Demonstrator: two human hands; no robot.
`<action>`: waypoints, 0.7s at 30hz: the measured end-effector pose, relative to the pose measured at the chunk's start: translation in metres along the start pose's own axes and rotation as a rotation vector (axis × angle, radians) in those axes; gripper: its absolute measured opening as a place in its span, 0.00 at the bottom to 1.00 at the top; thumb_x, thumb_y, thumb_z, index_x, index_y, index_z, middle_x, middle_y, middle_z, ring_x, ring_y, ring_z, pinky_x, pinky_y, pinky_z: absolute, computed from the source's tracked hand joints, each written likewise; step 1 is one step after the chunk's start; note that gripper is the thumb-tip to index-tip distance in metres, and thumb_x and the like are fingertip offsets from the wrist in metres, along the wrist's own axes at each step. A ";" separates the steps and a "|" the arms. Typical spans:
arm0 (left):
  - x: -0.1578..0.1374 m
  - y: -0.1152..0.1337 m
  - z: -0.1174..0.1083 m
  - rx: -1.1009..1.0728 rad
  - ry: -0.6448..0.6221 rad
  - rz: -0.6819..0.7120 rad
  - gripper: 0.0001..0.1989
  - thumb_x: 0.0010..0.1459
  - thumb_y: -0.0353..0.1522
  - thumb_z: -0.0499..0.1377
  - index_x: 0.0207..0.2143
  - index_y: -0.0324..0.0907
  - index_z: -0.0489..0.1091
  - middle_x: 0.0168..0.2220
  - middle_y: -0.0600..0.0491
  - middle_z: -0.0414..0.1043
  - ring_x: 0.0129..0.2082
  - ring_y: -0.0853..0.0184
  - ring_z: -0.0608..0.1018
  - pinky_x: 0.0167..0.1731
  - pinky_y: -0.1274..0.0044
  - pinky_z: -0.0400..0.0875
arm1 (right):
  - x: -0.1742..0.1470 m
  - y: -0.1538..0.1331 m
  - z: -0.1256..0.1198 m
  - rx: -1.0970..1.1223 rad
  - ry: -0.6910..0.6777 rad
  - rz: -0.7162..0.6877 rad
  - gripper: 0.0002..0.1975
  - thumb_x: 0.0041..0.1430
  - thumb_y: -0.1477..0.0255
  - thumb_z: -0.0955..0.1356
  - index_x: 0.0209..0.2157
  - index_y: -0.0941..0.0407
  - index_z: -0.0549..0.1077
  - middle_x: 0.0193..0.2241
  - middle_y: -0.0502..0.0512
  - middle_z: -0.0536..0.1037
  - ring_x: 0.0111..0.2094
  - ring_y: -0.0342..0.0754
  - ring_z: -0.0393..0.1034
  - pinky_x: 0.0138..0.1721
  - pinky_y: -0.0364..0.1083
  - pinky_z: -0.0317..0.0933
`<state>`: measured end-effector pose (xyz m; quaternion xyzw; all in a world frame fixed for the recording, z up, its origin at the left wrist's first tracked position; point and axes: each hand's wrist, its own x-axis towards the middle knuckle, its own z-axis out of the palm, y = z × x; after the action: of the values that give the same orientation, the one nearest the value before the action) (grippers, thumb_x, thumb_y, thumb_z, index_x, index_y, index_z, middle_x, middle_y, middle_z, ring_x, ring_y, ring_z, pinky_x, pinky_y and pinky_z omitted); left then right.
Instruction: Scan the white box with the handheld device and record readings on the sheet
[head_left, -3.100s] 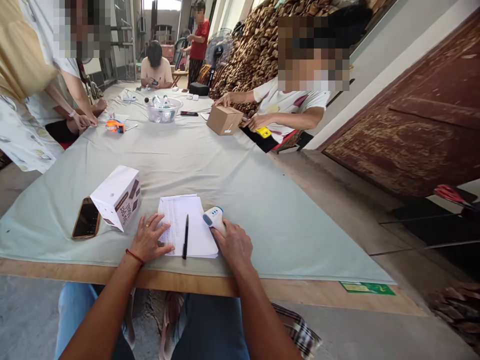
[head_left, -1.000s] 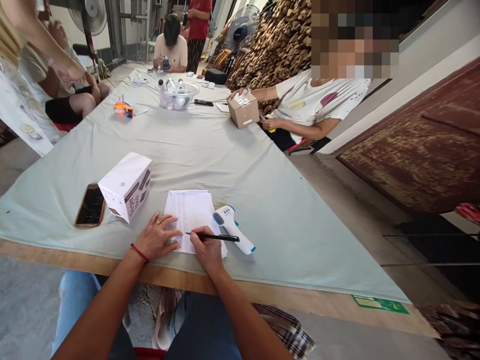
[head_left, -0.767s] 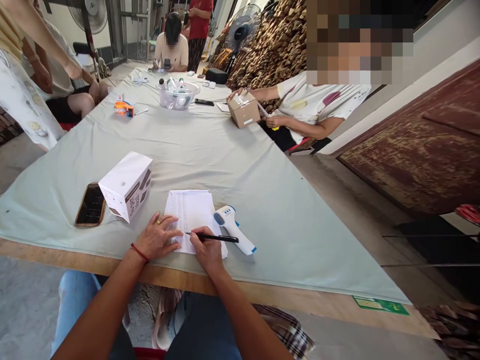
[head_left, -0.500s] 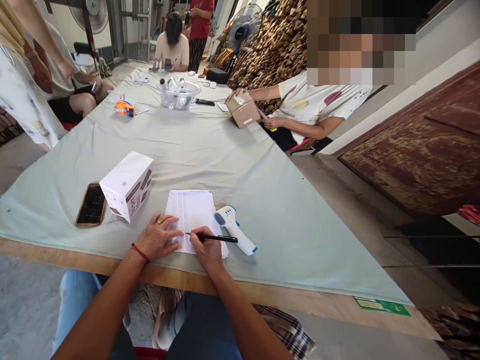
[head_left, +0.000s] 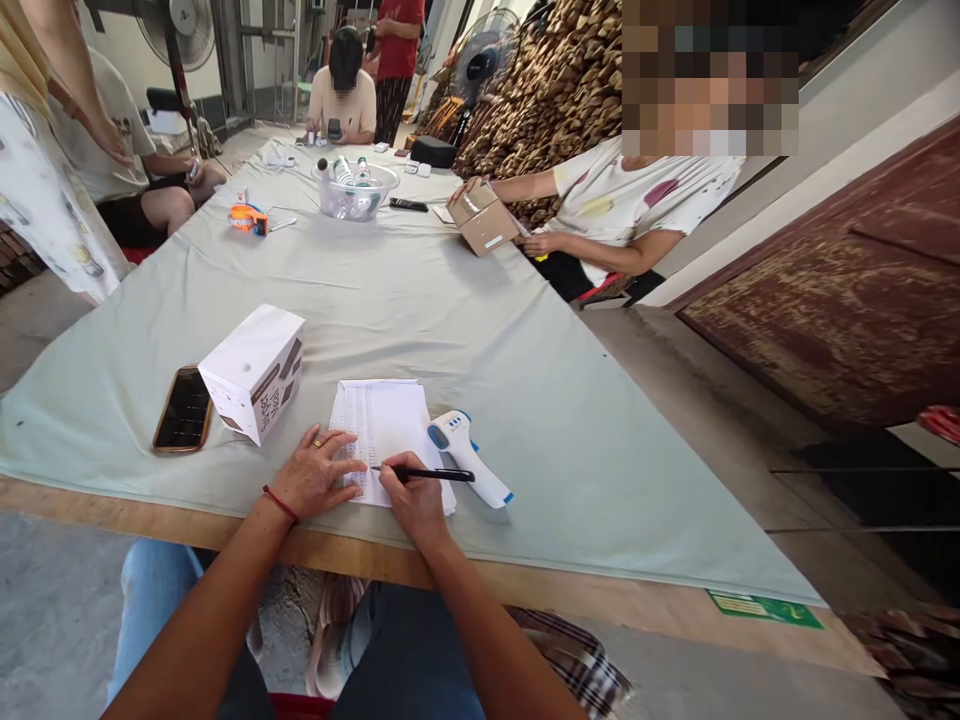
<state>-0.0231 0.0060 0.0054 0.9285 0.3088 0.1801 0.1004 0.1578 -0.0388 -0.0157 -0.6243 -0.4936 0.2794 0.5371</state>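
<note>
Two hands: both yours, both down on the printed sheet [head_left: 384, 425] at the near edge of the table.
Right hand [head_left: 411, 503]: closed in a writing grip on the black pen [head_left: 429, 475]; the tip meets the lower left part of the sheet, the barrel points off to your right.
Left hand [head_left: 313, 476]: flat, fingers spread, pinning the sheet's left edge; ring on one finger, red cord at the wrist.
Change: three seconds back your right hand was wrapped round the infrared thermometer [head_left: 469, 458] and the pen lay loose on the paper. Now the thermometer rests on the cloth just beside the sheet's right edge, and the pen is in your grip.
Last second: pen and both hands have hardly shifted.
Reading: you look to have gone from measuring to writing an entry down.
Nearby: white carton [head_left: 253, 371] left of the sheet, phone [head_left: 182, 408] touching its far side.
Further out: the pale green tablecloth [head_left: 420, 300]; a seated person tilts a small brown cardboard box [head_left: 484, 219]; a clear bowl of bottles [head_left: 354, 190] at mid-table.
</note>
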 end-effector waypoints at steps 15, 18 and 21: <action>0.000 0.000 0.001 -0.005 0.011 -0.005 0.15 0.59 0.42 0.59 0.47 0.50 0.73 0.58 0.45 0.65 0.59 0.57 0.67 0.60 0.57 0.52 | 0.000 0.003 0.000 0.002 -0.004 0.003 0.05 0.46 0.67 0.65 0.22 0.54 0.68 0.18 0.46 0.70 0.22 0.44 0.63 0.27 0.44 0.60; 0.001 0.001 0.000 -0.002 0.005 -0.005 0.15 0.59 0.41 0.59 0.47 0.49 0.73 0.58 0.45 0.65 0.59 0.58 0.66 0.60 0.57 0.52 | 0.000 0.002 -0.001 0.015 -0.008 0.004 0.06 0.46 0.67 0.65 0.22 0.54 0.68 0.18 0.47 0.70 0.22 0.44 0.63 0.26 0.44 0.60; 0.001 0.001 0.000 0.000 0.000 -0.007 0.15 0.59 0.42 0.58 0.47 0.50 0.73 0.58 0.46 0.65 0.59 0.58 0.66 0.60 0.57 0.51 | 0.000 0.001 -0.001 0.016 0.002 0.005 0.06 0.46 0.67 0.65 0.22 0.54 0.68 0.18 0.47 0.70 0.22 0.44 0.64 0.26 0.44 0.60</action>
<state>-0.0223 0.0060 0.0059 0.9274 0.3120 0.1797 0.1012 0.1589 -0.0391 -0.0160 -0.6215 -0.4895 0.2840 0.5417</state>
